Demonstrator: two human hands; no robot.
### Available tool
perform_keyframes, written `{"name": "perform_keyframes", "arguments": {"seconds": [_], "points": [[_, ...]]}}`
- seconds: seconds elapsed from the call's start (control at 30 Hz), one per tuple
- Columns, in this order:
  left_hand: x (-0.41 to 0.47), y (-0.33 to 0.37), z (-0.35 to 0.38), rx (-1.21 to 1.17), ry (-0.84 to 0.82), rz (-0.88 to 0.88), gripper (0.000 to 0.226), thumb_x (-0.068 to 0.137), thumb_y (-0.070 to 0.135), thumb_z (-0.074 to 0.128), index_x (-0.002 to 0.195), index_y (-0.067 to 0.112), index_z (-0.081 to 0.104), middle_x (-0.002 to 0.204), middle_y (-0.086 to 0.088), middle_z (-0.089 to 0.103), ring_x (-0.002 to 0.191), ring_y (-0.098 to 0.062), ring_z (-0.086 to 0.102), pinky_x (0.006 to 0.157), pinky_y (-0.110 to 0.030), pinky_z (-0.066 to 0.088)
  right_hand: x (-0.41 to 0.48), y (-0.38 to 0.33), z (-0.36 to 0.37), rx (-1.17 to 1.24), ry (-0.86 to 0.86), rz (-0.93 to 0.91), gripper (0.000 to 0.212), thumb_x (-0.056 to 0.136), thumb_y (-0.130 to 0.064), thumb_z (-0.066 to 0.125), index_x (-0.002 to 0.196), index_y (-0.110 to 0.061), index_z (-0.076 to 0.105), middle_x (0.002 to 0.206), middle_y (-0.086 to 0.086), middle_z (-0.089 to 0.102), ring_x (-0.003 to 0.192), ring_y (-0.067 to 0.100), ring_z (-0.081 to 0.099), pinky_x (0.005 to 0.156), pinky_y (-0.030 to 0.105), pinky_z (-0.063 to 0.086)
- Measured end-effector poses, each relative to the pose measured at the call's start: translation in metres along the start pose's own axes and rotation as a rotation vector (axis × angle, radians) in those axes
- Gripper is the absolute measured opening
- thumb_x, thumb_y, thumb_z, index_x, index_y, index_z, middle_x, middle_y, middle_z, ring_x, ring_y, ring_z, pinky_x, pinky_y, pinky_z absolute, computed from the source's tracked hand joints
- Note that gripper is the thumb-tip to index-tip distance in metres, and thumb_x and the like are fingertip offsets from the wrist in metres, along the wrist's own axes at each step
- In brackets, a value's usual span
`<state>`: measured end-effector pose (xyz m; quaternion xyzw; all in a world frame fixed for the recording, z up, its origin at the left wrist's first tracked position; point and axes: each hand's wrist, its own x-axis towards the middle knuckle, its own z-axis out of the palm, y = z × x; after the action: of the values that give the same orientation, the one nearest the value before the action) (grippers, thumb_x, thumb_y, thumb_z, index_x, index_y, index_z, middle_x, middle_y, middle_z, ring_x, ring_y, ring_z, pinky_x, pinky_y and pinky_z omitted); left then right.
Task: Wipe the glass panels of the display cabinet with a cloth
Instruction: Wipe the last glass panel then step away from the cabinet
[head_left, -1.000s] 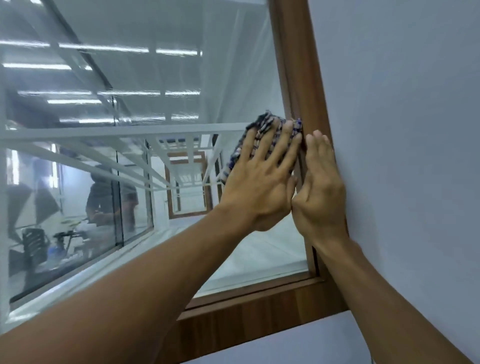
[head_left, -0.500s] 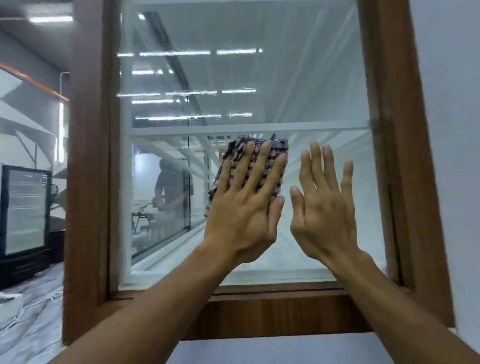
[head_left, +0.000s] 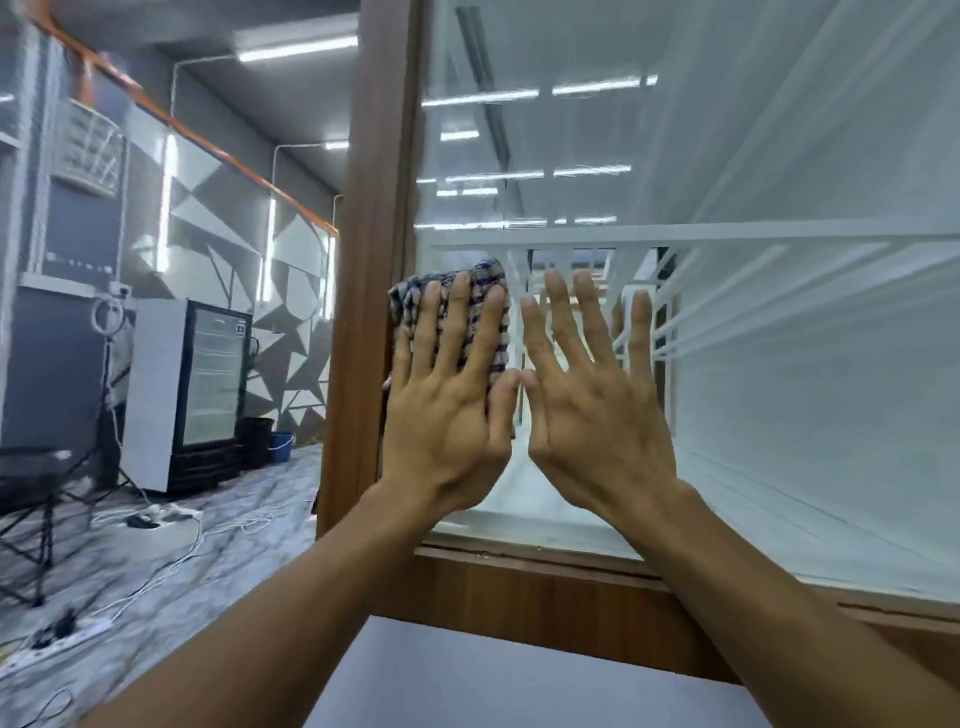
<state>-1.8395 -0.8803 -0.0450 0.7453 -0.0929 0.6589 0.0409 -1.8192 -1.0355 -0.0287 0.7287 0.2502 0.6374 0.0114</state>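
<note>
Left hand (head_left: 447, 415), fingers straight, pressing checked cloth (head_left: 485, 273) flat against glass panel (head_left: 779, 364). Right hand (head_left: 597, 415) just beside, spread, empty, seemingly on bare glass. Likely faults: palm smears; cloth bunching against wooden post (head_left: 363, 312) at its outer edge. Open glass beyond right hand.

The cloth (head_left: 405, 297), checked in blue and white and folded, lies flat against the glass panel (head_left: 779, 364) at its left edge, touching the brown wooden frame (head_left: 379, 260) of the display cabinet (head_left: 519, 592). The glass panel stands upright, clear, with light reflections.
</note>
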Motion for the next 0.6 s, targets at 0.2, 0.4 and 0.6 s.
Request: {"name": "perform_keyframes", "arguments": {"seconds": [0.2, 0.4, 0.6], "points": [[-0.018, 0.022, 0.005, 0.024, -0.037, 0.077, 0.067, 0.106, 0.042, 0.029, 0.166, 0.019, 0.012, 0.174, -0.008, 0.001, 0.161, -0.028, -0.005, 0.129, -0.055, 0.000, -0.024, 0.017, -0.006, 0.057, 0.026, 0.011, 0.060, 0.105, -0.035, 0.023, 0.163, -0.019, 0.018, 0.171, 0.011, 0.005, 0.158, 0.027, -0.001, 0.127, 0.057, 0.000], [0.020, 0.106, 0.026, 0.001, -0.080, 0.252, 0.066, 0.106, 0.041, 0.024, 0.166, 0.016, 0.011, 0.174, -0.011, 0.002, 0.160, -0.032, -0.003, 0.128, -0.056, 0.002, -0.043, 0.095, -0.027, -0.008, 0.097, 0.361, 0.058, 0.107, -0.041, 0.019, 0.163, -0.024, 0.017, 0.171, 0.010, 0.006, 0.159, 0.026, 0.000, 0.125, 0.061, 0.002], [0.054, 0.170, 0.043, -0.012, -0.141, 0.439, 0.066, 0.107, 0.044, 0.018, 0.166, 0.018, 0.003, 0.174, -0.008, -0.006, 0.160, -0.028, -0.011, 0.128, -0.052, -0.006, -0.084, 0.158, -0.058, -0.203, 0.085, 0.487, 0.059, 0.107, -0.045, 0.024, 0.162, -0.024, 0.020, 0.170, 0.018, 0.004, 0.158, 0.031, -0.005, 0.124, 0.062, -0.003]]}}
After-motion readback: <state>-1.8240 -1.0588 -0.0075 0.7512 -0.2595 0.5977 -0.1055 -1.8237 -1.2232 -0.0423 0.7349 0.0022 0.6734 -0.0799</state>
